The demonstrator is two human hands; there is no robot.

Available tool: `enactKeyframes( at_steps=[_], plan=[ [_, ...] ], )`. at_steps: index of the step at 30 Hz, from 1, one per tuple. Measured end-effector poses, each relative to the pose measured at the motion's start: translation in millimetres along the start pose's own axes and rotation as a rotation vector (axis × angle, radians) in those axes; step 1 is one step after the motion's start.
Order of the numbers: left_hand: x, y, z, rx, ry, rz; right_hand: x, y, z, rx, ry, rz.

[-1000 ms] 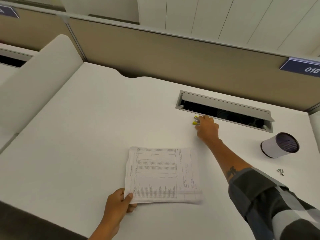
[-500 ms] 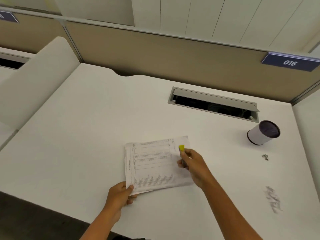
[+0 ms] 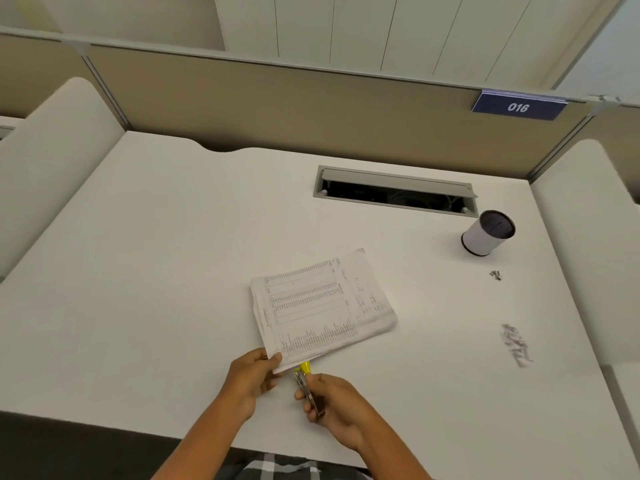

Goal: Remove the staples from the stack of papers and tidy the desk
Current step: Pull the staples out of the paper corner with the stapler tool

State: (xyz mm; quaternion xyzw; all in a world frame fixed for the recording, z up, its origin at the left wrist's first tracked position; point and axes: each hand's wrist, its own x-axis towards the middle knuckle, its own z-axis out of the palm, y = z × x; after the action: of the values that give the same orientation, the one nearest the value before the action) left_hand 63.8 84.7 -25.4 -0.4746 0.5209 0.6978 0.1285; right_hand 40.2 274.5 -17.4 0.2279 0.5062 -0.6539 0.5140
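A stack of printed papers lies tilted on the white desk, near the front middle. My left hand pinches the stack's near corner between thumb and fingers. My right hand grips a staple remover with a yellow tip and metal body. Its yellow tip sits just below the paper's near edge, close to the pinched corner. Whether the tip touches the paper is unclear.
A white pen cup with a dark inside stands at the right. Loose staples lie in front of it, and a larger blurred pile lies nearer. An open cable tray is set into the desk's back. Padded dividers flank both sides.
My right hand picked up the staple remover by the cable tray and carried it to the stack's near corner. The stack has turned, its right end swinging away from me.
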Motion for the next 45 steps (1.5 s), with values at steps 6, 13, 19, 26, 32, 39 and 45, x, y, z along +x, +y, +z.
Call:
enactKeyframes(
  at_steps=[6,13,19,26,32,39,45],
  plan=[
    [0,0,0,0.051,-0.036,0.017,5,6,11,0.027,0.029,-0.032],
    [1,2,-1,0.091,-0.027,0.036,11,8,20,0.060,0.044,-0.070],
    [4,1,-3,0.110,-0.022,0.046,18,6,24,0.094,0.056,-0.099],
    [2,3,-1,0.037,-0.028,0.010,25,2,30,0.090,0.075,-0.116],
    [0,5,-6,-0.032,-0.079,-0.045,30,3,32,0.103,0.112,-0.119],
    [3,3,-5,-0.009,-0.097,-0.055,33,6,38,0.113,0.183,-0.146],
    [-1,6,-1,-0.100,-0.165,-0.145,36,8,40,0.089,0.237,-0.194]
  ],
)
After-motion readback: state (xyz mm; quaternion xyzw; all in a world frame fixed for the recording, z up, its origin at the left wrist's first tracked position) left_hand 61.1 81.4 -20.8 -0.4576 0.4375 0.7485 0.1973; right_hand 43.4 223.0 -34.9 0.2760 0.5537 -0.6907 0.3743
